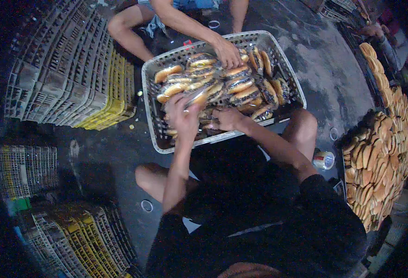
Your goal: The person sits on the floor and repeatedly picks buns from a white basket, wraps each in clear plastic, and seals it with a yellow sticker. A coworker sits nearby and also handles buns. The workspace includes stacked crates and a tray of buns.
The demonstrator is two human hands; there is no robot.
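Note:
A grey plastic crate (149, 118) stands before me, holding many buns (240, 83) in clear plastic wrap, with a dark filling or print between their halves. My left hand (183, 113) is raised over the crate's near left part. It is blurred by motion, and its fingers grip a wrapped bun (199, 99). Inside the near side of the crate, my right hand (226, 118) has its fingers bent down among the wrapped buns. Whether it grips one is hidden by the hand itself.
Opposite me, another person's hand (229, 52) reaches into the crate's far side. Tall stacks of grey and yellow crates (68, 76) rise at left. A large pile of unwrapped buns (377, 163) lies at right. A roll of clear tape (324, 160) sits by my right knee.

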